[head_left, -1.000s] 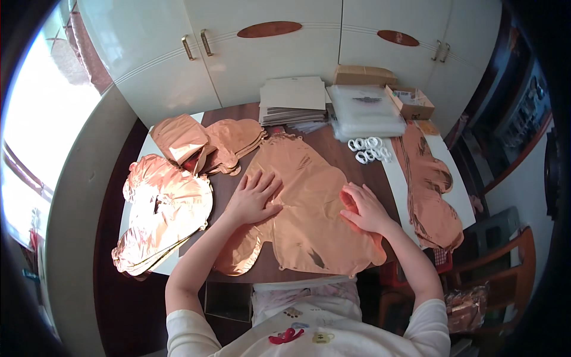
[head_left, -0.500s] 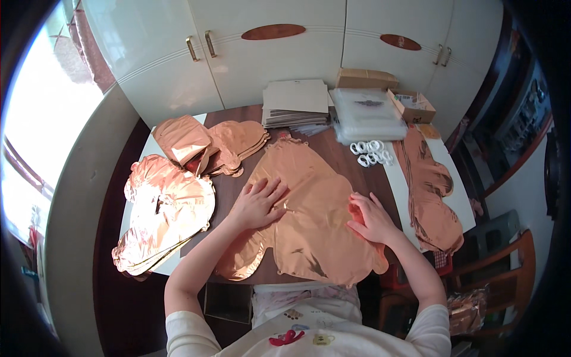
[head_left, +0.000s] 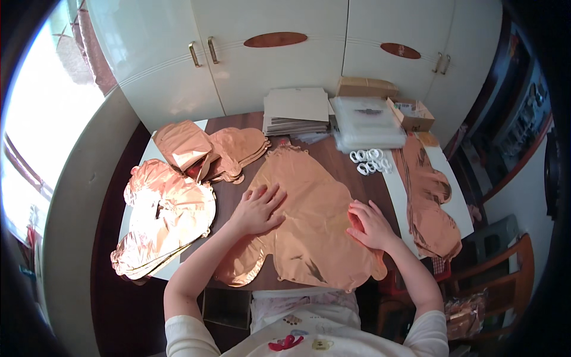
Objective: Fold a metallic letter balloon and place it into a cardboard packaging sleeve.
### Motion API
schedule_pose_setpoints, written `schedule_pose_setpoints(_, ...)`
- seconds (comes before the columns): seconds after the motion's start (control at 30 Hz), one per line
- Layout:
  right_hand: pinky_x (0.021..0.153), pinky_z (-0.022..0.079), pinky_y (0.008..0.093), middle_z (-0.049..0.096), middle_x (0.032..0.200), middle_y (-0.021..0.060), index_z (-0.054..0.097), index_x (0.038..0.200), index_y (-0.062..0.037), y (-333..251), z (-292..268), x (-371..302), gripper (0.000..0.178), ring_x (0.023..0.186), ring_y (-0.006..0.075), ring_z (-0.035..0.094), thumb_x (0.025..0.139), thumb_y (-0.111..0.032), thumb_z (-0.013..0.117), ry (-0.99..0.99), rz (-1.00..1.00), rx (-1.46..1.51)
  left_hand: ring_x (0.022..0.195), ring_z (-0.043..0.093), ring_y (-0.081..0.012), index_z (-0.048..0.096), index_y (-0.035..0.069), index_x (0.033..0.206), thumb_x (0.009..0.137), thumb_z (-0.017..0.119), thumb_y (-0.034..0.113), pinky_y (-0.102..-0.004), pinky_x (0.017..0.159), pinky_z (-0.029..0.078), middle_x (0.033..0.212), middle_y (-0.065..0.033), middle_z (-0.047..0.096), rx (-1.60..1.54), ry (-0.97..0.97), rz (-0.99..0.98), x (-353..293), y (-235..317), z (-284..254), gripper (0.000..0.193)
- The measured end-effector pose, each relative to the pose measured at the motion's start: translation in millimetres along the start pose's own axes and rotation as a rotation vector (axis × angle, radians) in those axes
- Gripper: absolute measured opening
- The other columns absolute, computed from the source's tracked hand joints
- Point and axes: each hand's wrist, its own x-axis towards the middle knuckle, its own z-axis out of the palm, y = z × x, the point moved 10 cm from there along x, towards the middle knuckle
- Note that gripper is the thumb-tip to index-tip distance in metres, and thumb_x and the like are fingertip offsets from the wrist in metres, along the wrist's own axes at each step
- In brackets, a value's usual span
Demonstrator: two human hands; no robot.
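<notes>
A large flat, uninflated rose-gold foil balloon (head_left: pixel 315 208) lies in front of me, with creases across its lower middle. My left hand (head_left: pixel 257 211) rests palm down on its left side, fingers spread. At the right edge, my right hand (head_left: pixel 373 226) touches the foil with its fingers bent a little and the thumb held apart from them. Orange foil colour shows between that thumb and the fingers. A rounded lobe of foil (head_left: pixel 241 268) sticks out below my left forearm.
More foil balloons lie in piles at left (head_left: pixel 169 208), back left (head_left: pixel 238 149) and right (head_left: pixel 431 202). At the back are a stack of grey cards (head_left: pixel 297 110), clear plastic bags (head_left: pixel 369 122), a small cardboard box (head_left: pixel 413 113) and several white rings (head_left: pixel 369 160). A wooden chair (head_left: pixel 517 285) stands at right.
The whole picture has shifted slightly downward. Both hands stay at about the same spots on the balloon, and nothing else has visibly moved.
</notes>
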Motion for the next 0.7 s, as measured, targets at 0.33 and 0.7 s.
schedule_pose_setpoints(0.33, 0.108, 0.028, 0.0494, 0.048, 0.127, 0.0127, 0.051, 0.119, -0.0055, -18, -19, 23, 0.047, 0.125, 0.0330, 0.042, 0.083, -0.032, 0.065, 0.111, -0.061, 0.077, 0.132, 0.033, -0.0360, 0.036, 0.013, 0.141, 0.085, 0.051, 0.051, -0.0531, 0.103, 0.028, 0.146, -0.0120, 0.034, -0.028, 0.013, -0.054, -1, -22, -31, 0.069)
schedule_pose_setpoints(0.7, 0.104, 0.034, 0.0421, 0.051, 0.129, 0.0134, 0.052, 0.121, -0.0033, -157, 47, 202, 0.047, 0.123, 0.0302, 0.045, 0.084, -0.031, 0.060, -0.093, -0.436, 0.139, 0.107, 0.053, -0.0371, 0.053, 0.002, 0.120, 0.075, 0.067, 0.023, -0.0435, 0.091, 0.045, 0.115, -0.0202, 0.056, 0.076, 0.271, -0.505, -65, -226, -76, 0.052)
